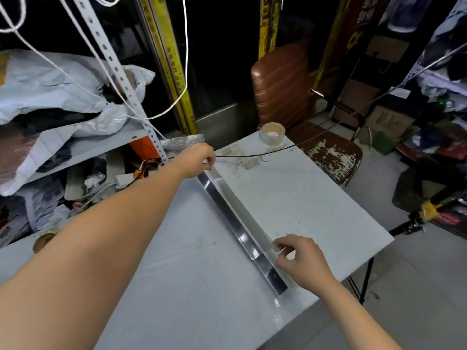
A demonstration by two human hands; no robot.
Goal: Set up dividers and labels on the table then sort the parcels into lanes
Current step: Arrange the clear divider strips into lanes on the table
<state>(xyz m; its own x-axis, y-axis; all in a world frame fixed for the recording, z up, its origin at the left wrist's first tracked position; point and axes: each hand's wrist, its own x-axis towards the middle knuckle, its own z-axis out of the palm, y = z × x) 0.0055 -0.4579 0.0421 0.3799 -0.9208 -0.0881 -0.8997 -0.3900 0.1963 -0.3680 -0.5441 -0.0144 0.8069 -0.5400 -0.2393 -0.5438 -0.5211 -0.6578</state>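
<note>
A long shiny metal angle strip, the divider, lies across the white table from its far left edge to its near right edge. My left hand reaches out and pinches the strip's far end. My right hand rests its fingertips on the strip's upper edge close to the near end, thumb and forefinger closed on it. A roll of clear tape stands at the table's far corner. No parcels or labels lie on the table.
A metal shelf piled with white plastic mailer bags stands to the left. A thin black cable crosses the table's far end. A brown chair and worn stool sit beyond the table. Clutter fills the right side.
</note>
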